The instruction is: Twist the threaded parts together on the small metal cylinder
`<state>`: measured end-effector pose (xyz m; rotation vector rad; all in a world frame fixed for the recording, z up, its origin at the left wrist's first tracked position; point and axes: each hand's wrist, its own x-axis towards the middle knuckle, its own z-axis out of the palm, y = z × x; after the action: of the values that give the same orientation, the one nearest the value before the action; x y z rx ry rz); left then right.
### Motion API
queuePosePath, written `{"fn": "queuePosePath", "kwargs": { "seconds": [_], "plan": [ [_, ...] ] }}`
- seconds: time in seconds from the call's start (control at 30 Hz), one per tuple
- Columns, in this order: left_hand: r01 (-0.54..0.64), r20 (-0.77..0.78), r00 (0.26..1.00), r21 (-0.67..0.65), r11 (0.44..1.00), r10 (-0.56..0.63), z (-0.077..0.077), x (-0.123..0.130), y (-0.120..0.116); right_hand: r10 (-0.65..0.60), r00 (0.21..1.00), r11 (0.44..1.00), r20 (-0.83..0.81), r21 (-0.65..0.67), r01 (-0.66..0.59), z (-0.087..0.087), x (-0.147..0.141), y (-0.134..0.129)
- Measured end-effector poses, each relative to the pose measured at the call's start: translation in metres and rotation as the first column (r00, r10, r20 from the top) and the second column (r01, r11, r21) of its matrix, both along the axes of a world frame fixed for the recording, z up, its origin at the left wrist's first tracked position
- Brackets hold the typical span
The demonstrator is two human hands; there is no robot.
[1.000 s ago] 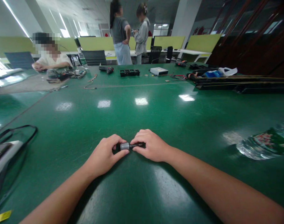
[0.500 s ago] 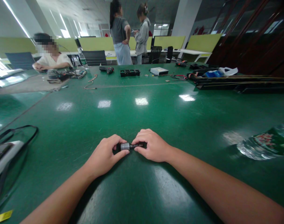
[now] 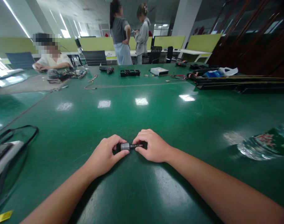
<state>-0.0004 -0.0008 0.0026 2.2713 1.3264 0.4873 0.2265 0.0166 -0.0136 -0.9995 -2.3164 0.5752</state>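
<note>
A small grey metal cylinder point(image 3: 125, 146) with a thin, dark ribbed shaft point(image 3: 133, 145) lies low over the green table, its shaft pointing right. My left hand point(image 3: 109, 152) grips the cylinder between thumb and fingers. On the other side, my right hand point(image 3: 153, 146) has its thumb and fingertips closed around the ribbed shaft. The far end of the shaft shows in the gap between that thumb and the fingers. My left fingers cover the cylinder's left end.
A plastic water bottle point(image 3: 267, 141) lies at right. At left are a white-edged device point(image 3: 8, 155) and a black strap point(image 3: 27, 127). Across the green table point(image 3: 142, 118) are a power drill point(image 3: 106, 69), a black tray point(image 3: 130, 72) and a white box point(image 3: 159, 71). One person sits; two stand behind.
My right fingertips have shifted very slightly to the right along the shaft. My left hand and the cylinder have stayed in place.
</note>
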Motion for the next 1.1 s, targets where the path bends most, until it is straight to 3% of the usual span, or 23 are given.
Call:
{"fn": "queuePosePath", "kwargs": {
  "seconds": [0.47,0.73,0.93,1.1],
  "plan": [
    [-0.015,0.002,1.000,0.004,1.000,0.015,0.000,0.000,-0.001,-0.057,0.998,0.998,0.031,0.003,0.057,0.002,0.001,0.002],
    [-0.082,0.028,0.996,-0.027,0.996,0.083,0.001,-0.001,-0.002,-0.327,0.945,0.945,0.014,-0.013,0.327,-0.003,0.018,0.016],
    [-0.092,0.016,0.996,-0.036,0.995,0.092,0.001,-0.001,-0.001,-0.223,0.974,0.975,0.041,-0.006,0.223,-0.001,0.011,0.011],
    [-0.087,0.023,0.996,-0.034,0.996,0.088,0.000,-0.002,-0.001,-0.212,0.976,0.977,0.055,-0.004,0.212,0.001,0.009,0.007]
  ]
}}
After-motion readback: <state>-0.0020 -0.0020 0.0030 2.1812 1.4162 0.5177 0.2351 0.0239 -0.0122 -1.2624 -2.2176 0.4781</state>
